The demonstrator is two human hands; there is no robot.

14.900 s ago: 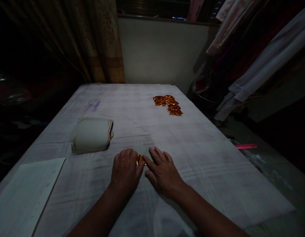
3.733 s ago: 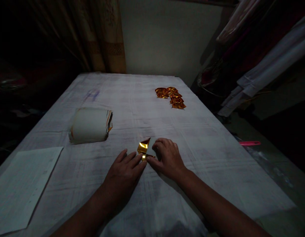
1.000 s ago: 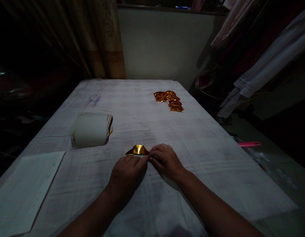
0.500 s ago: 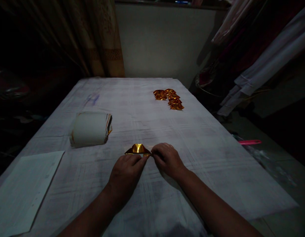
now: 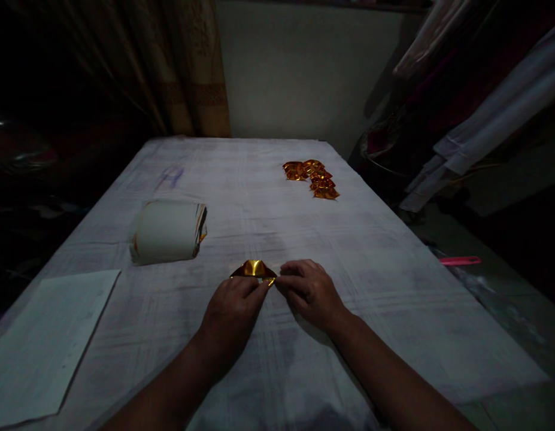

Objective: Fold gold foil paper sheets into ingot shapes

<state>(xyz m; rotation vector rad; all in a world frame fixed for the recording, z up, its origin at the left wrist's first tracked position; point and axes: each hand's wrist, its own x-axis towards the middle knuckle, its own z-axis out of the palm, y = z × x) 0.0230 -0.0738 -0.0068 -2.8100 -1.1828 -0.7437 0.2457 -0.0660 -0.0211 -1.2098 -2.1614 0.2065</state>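
Note:
A folded piece of shiny gold foil paper (image 5: 254, 267), raised in the middle and pointed at its ends, stands near the table's front half. My left hand (image 5: 232, 311) is closed on its near side, with thumb and fingers pinching the edge. At its right tip, my right hand (image 5: 309, 293) has its thumb and fingertips closed on the pointed end; the index finger is slightly lifted. My fingers hide part of the near side. Several folded gold foil pieces (image 5: 323, 181) lie in an overlapping cluster at the far right of the table.
A stack of pale sheets (image 5: 167, 230) with gold at its edges lies left of my hands. A white paper sheet (image 5: 52, 341) rests at the front left. Checked cloth covers the table (image 5: 371, 341). Clothes (image 5: 497, 108) hang at the right, above a pink-handled object (image 5: 460, 261).
The view has shifted slightly. My right fingers have loosened and spread a little at the foil's right tip, while my left hand keeps its hold.

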